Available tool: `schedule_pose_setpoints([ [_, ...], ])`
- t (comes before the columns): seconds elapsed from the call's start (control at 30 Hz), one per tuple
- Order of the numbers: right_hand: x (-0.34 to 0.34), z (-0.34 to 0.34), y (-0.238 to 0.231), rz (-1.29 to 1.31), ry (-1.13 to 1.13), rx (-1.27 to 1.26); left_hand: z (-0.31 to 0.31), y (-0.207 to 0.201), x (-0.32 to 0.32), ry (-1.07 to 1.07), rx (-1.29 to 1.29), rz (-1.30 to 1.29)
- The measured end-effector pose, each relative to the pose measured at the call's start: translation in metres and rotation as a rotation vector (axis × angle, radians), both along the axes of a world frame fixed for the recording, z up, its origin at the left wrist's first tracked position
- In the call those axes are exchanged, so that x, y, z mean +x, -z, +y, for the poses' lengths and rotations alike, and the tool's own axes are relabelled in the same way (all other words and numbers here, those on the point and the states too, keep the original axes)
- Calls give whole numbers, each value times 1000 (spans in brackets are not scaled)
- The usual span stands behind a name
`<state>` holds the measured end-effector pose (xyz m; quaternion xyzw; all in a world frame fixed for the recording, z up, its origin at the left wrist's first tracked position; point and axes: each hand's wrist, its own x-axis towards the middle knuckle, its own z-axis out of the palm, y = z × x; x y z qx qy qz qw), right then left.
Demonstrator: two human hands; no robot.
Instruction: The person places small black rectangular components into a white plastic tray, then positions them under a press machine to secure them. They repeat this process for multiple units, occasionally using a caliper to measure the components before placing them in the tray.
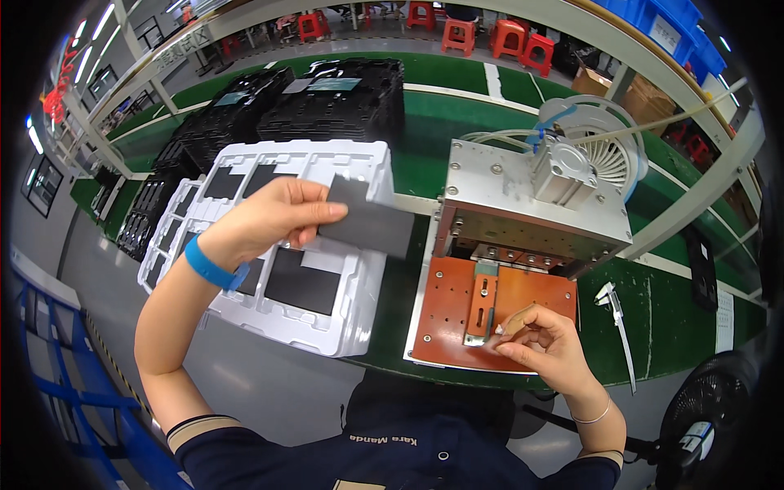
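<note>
My left hand pinches a flat dark grey sheet with a notched corner, between thumb and fingers. The sheet is held tilted over the right side of a white moulded tray, whose recesses hold several similar dark sheets. My right hand is over the front of an orange base plate, its thumb and forefinger curled but apart. I see nothing clear between them. Close to its fingertips, a slotted orange block with metal edging is mounted on the plate, under a silver press machine.
Stacks of black trays stand behind the white tray. A white reel is behind the press. On the green bench, a caliper lies to the right. A black fan stands at the lower right, and blue bins sit above.
</note>
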<state>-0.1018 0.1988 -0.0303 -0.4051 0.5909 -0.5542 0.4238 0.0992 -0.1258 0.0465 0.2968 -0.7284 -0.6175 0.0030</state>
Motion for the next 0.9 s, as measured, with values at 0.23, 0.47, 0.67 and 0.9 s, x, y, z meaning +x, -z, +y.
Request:
schedule_pose_setpoints([
  [0.23, -13, 8, -16, -63, 254, -200, 95, -15, -44, 341, 295, -128],
  [0.47, -27, 49, -4, 56, 422, -205, 120, 35, -100, 448, 340, -275],
  [0.67, -32, 39, 17, 870, 357, -126, 120, 29, -96, 458, 360, -365],
  [0.9, -28, -1, 31, 1201, 256, -119, 110, 14, -74, 484, 299, -434],
])
